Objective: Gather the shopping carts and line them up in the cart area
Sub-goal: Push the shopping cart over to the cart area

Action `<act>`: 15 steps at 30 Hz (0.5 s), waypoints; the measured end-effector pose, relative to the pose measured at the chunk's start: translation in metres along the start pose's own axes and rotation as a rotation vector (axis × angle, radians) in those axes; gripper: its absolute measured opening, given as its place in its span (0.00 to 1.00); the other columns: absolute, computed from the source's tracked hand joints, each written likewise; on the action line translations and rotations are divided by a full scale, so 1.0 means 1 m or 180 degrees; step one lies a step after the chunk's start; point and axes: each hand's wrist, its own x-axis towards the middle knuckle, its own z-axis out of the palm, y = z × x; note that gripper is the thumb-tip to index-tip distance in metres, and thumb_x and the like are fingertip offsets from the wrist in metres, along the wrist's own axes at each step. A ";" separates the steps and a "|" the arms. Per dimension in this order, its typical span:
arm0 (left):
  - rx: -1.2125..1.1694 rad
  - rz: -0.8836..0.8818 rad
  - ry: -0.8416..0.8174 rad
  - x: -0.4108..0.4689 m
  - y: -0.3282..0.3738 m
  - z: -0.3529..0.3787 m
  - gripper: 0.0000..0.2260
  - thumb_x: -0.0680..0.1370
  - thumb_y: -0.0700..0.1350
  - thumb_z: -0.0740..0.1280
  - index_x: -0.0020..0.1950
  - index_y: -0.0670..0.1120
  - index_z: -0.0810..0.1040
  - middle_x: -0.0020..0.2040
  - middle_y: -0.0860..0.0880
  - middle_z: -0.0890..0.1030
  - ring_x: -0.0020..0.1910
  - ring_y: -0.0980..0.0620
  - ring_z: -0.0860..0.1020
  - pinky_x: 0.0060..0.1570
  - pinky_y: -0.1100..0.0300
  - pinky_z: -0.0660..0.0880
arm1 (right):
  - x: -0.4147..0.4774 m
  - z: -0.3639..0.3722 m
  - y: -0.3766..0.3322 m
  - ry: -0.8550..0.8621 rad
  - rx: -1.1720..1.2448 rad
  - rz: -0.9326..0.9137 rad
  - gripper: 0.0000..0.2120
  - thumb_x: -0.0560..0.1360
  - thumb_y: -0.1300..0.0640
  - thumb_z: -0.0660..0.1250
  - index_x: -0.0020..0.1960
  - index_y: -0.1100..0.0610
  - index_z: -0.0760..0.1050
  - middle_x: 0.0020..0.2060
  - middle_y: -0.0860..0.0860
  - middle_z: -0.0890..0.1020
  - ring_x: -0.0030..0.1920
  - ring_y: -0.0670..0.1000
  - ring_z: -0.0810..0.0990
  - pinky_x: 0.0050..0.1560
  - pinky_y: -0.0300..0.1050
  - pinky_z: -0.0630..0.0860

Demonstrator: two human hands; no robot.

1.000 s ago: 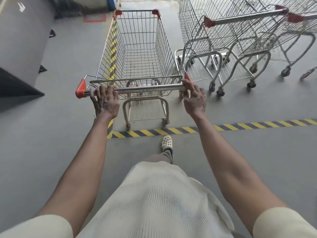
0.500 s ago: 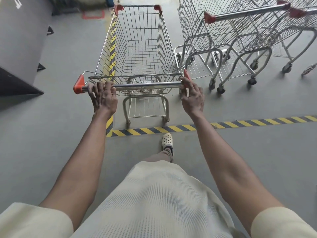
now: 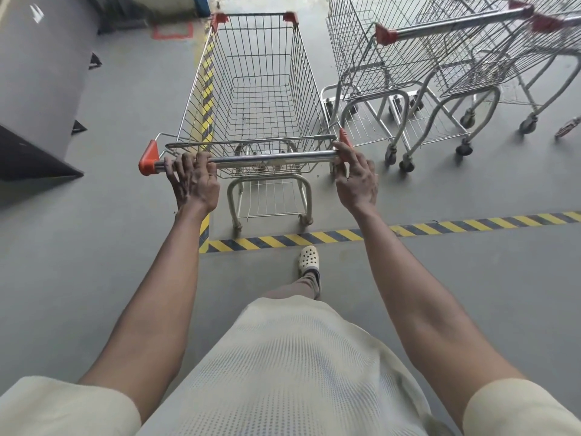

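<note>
A wire shopping cart (image 3: pixel 261 89) with red corner caps stands in front of me, inside the yellow-and-black floor stripe (image 3: pixel 314 238). My left hand (image 3: pixel 193 177) grips its metal handle bar (image 3: pixel 273 158) near the left red cap. At the bar's right end is my right hand (image 3: pixel 356 177), fingers over the bar beside the red cap. To the right stand two more carts (image 3: pixel 408 58), nested one into the other, with red-capped handles.
A grey wall corner (image 3: pixel 41 73) with a dark base juts in at the left. A second striped line (image 3: pixel 206 89) runs along the cart's left side. My foot in a pale clog (image 3: pixel 309 259) is just behind the stripe. A red floor mark (image 3: pixel 173 29) lies far ahead.
The cart has rolled a little forward, its rear wheels now further past the floor stripe. Both hands stay on the handle bar.
</note>
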 end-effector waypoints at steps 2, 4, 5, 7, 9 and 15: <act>0.0006 0.0007 0.0015 0.000 -0.001 0.001 0.15 0.84 0.50 0.50 0.64 0.49 0.72 0.62 0.42 0.71 0.71 0.42 0.64 0.78 0.40 0.45 | -0.002 0.001 -0.001 0.0037 -0.0012 0.0000 0.18 0.84 0.45 0.57 0.72 0.31 0.68 0.70 0.41 0.76 0.62 0.52 0.73 0.60 0.54 0.71; 0.0001 -0.0009 0.0013 0.001 -0.001 0.002 0.15 0.84 0.50 0.50 0.64 0.49 0.72 0.63 0.42 0.71 0.71 0.42 0.64 0.78 0.40 0.44 | -0.001 0.002 -0.002 0.0014 0.0004 0.0051 0.18 0.84 0.44 0.57 0.73 0.31 0.68 0.70 0.41 0.76 0.62 0.51 0.73 0.59 0.52 0.70; -0.0022 -0.0044 -0.0020 0.003 -0.001 0.001 0.15 0.84 0.50 0.50 0.64 0.49 0.73 0.63 0.42 0.71 0.72 0.42 0.64 0.78 0.40 0.44 | -0.001 0.002 -0.002 -0.0011 0.0025 0.0076 0.19 0.84 0.44 0.57 0.73 0.31 0.68 0.70 0.42 0.76 0.62 0.51 0.72 0.59 0.51 0.70; -0.0152 -0.0179 -0.0124 0.008 0.004 -0.002 0.15 0.84 0.51 0.52 0.63 0.49 0.75 0.63 0.41 0.71 0.71 0.41 0.64 0.78 0.40 0.45 | -0.002 0.000 -0.004 -0.0034 0.0156 0.0055 0.19 0.84 0.42 0.56 0.74 0.32 0.67 0.70 0.43 0.75 0.64 0.51 0.72 0.59 0.50 0.69; -0.0305 -0.0210 -0.0128 0.010 0.013 -0.006 0.15 0.83 0.54 0.55 0.62 0.50 0.77 0.63 0.41 0.72 0.69 0.42 0.66 0.77 0.41 0.48 | -0.005 -0.004 -0.004 0.0071 0.0478 -0.0062 0.20 0.85 0.43 0.57 0.76 0.34 0.65 0.66 0.39 0.76 0.63 0.47 0.71 0.59 0.47 0.69; -0.0393 0.0253 -0.0063 -0.006 0.048 0.005 0.17 0.82 0.57 0.57 0.65 0.51 0.76 0.62 0.46 0.74 0.67 0.44 0.68 0.76 0.44 0.51 | -0.012 0.004 0.025 0.0221 0.0827 0.0323 0.20 0.85 0.41 0.56 0.76 0.40 0.67 0.67 0.48 0.77 0.66 0.53 0.74 0.62 0.49 0.70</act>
